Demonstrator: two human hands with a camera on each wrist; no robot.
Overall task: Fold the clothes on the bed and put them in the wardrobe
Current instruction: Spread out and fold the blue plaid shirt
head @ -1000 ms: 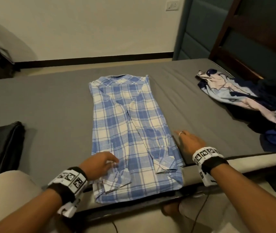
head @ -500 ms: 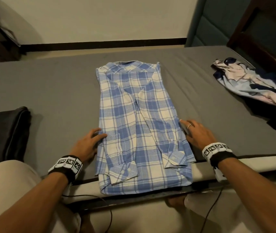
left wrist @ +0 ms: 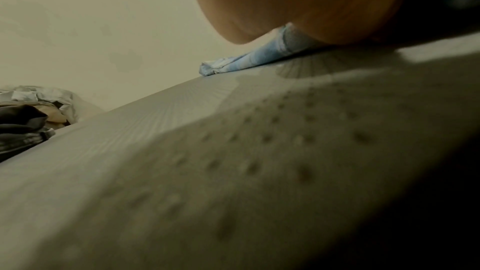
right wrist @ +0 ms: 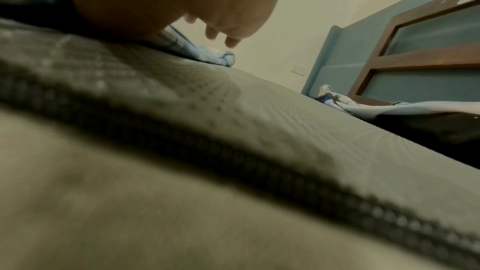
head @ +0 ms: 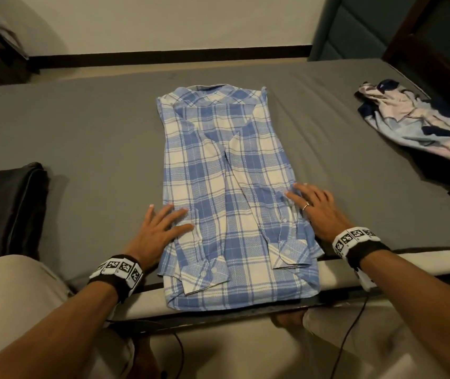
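Plaid shirt (head: 229, 192) between black cushion (head: 5, 209) and crumpled clothes (head: 415, 124)

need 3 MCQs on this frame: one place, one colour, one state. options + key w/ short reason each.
1. Where is the pile of unfolded clothes?
A. far right of the bed
B. on the black cushion
C. under the shirt

2. What colours is the plaid shirt?
A. red and black
B. blue and white
C. green and yellow

3. How are the hands on the shirt?
A. both flat, fingers straight
B. both lifting the collar
C. one is off the bed

Key: 1 A, the pile lies by the bed's right edge. 2 B, blue and white checks. 3 A, left hand and right hand rest flat on the shirt's side edges.
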